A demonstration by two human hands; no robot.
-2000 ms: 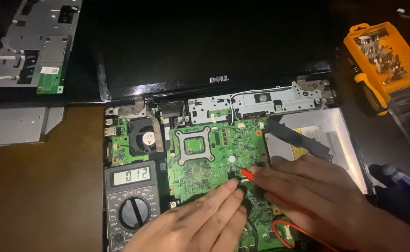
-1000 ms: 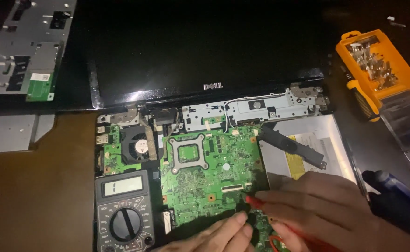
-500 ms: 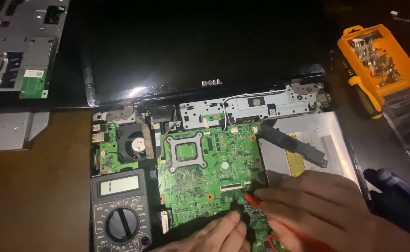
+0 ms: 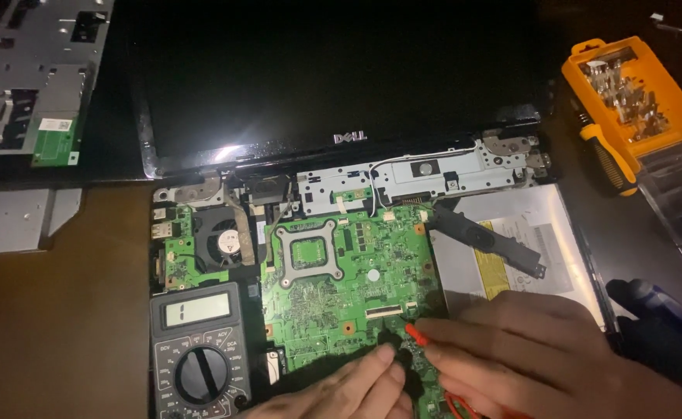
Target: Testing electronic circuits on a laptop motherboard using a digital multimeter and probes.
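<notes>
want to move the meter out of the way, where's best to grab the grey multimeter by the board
Probably grip the multimeter across its two long sides at mid-body, coming from above and the left. It lies flat, face up; its left side faces bare table, while its right edge sits close against the green motherboard. Avoid the dial and screen.

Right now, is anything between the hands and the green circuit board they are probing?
Nothing visible is. The right hand holds a red probe whose tip meets the green circuit board near its lower edge. The left hand has its fingertips on the board beside it. The multimeter sits off to the left.
</notes>
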